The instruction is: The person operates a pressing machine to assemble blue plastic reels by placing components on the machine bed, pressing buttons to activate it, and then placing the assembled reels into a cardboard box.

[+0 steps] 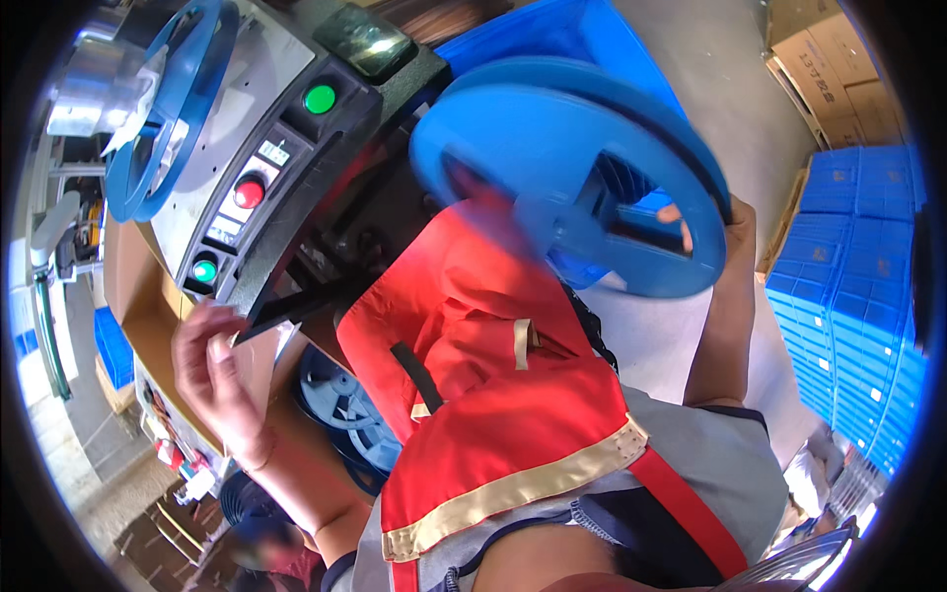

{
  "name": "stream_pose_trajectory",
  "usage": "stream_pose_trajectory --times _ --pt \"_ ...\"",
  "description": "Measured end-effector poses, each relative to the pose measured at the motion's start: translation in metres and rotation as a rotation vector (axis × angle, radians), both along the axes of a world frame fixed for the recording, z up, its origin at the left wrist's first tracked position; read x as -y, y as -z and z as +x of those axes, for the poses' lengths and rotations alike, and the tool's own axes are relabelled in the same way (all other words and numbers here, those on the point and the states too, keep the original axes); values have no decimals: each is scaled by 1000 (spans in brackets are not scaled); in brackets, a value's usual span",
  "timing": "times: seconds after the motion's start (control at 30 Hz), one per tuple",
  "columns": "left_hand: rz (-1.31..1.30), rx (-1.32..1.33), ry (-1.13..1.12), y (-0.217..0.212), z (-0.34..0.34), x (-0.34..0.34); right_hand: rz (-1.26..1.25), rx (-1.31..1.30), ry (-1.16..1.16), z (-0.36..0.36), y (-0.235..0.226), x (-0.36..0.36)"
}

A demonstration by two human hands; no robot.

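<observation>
A large blue plastic reel [493, 148], two flat discs with cut-out windows, is tilted in front of me. My right hand [735, 237] grips its right rim, with fingertips showing through one window. The reel's lower left part is blurred, over my red apron [503, 424]. On the left, my left hand [222, 385] holds nothing visible, its fingers loosely bent and apart. It hovers just below the machine's control panel [291, 148], near a lit green button [204, 269]. Further up the panel are a red button [249, 192] and another green button [320, 100].
Another blue reel [212, 69] is mounted on the machine's far left. More reels [345, 405] lie below, beside a cardboard box [138, 266]. A blue bin [592, 30] stands behind the held reel. Blue crates [838, 266] and cartons [829, 59] are stacked right. People show at the lower corners.
</observation>
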State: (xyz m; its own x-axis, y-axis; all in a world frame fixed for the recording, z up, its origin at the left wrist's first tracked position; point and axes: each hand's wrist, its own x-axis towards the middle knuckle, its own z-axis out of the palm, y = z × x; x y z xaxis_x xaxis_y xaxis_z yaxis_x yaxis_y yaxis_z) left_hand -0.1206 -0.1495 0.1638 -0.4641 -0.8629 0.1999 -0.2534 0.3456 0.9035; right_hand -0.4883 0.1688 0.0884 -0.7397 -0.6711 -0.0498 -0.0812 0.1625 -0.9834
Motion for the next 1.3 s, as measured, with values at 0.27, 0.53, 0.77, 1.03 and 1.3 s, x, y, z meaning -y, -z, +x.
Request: stream_pose_trajectory --times 0.27,0.53,0.77,1.03,1.3 --pt "372 691 -167 191 123 -90 91 -170 379 -38 123 91" --pt "467 957 -324 248 247 -206 118 -118 321 -37 148 129" --pt "880 615 -655 279 270 -267 199 -226 247 -20 126 159" --pt "746 685 -759 324 302 -297 156 319 19 -99 309 138" --pt "795 492 -925 365 283 -224 691 132 -212 -45 283 110"
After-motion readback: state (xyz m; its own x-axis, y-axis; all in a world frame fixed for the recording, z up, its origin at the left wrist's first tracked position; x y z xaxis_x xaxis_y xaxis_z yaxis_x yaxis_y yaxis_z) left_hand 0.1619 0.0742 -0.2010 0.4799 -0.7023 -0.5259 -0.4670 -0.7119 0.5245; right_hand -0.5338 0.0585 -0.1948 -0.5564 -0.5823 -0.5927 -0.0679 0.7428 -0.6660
